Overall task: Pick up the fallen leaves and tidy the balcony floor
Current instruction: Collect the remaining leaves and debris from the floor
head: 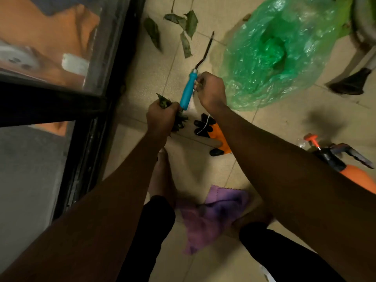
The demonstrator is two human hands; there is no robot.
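Several dry green leaves point(189, 23) lie on the beige tiled floor at the top, near the black door frame. My left hand point(161, 117) is shut on a bunch of gathered leaves point(180, 122) that sticks out on both sides of the fist. My right hand point(211, 90) is closed just right of a blue-handled garden tool point(188, 91), and its fingertips pinch what looks like a small leaf bit. An open green plastic bag point(274, 53) lies on the floor directly right of my right hand.
Black and orange gloves point(213, 133) lie under my right forearm. A purple cloth point(213, 212) is by my bare feet. An orange spray bottle point(335, 155) lies at the right. A chair leg point(350, 82) stands beyond the bag. The black sliding door frame point(114, 64) bounds the left.
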